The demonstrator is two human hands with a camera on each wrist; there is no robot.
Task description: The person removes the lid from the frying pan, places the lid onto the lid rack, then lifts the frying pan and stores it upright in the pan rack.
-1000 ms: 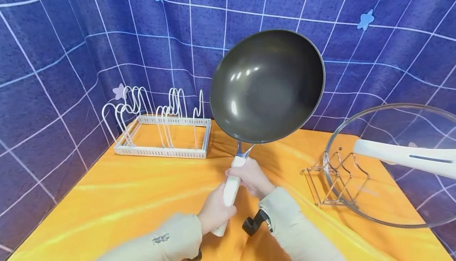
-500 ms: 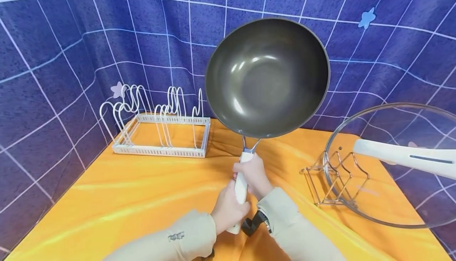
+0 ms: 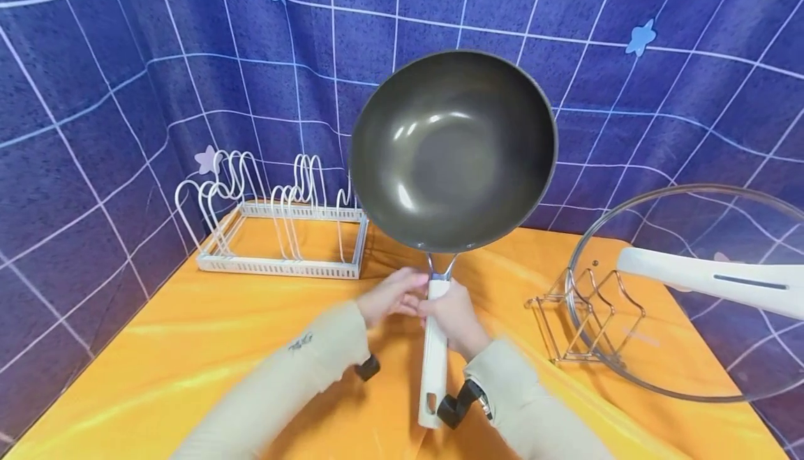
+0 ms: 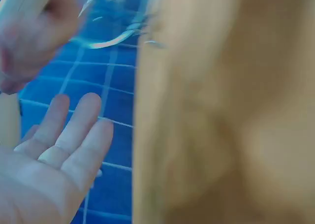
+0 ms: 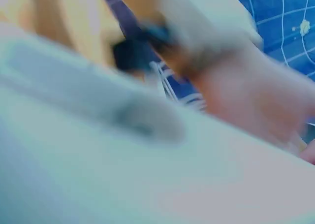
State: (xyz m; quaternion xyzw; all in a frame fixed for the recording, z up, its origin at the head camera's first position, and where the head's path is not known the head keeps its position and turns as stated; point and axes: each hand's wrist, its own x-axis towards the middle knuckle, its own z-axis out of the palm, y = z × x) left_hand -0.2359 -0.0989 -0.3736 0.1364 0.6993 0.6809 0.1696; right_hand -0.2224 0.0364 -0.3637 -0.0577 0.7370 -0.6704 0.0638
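A deep dark wok (image 3: 455,153) with a white handle (image 3: 435,369) is held up over the cloth, its inside facing me. My right hand (image 3: 455,317) grips the handle near its metal neck. Just left of that neck is my left hand (image 3: 394,296), off the lower handle; whether a fingertip touches the grip cannot be told. In the left wrist view the left hand (image 4: 59,165) shows its fingers extended, apart from the other hand. The white handle (image 5: 113,150) fills much of the blurred right wrist view.
A white rack (image 3: 279,264) with upright loops stands at the left back. On the right, a glass lid (image 3: 691,348) with a white handle (image 3: 710,275) stands in a small wire rack (image 3: 590,327). A blue gridded curtain (image 3: 264,97) hangs behind the orange cloth (image 3: 188,341).
My left hand has let go of the lower handle and moved up beside its neck. The wok has shifted right, then back left and slightly lower, with the right hand still gripping it.
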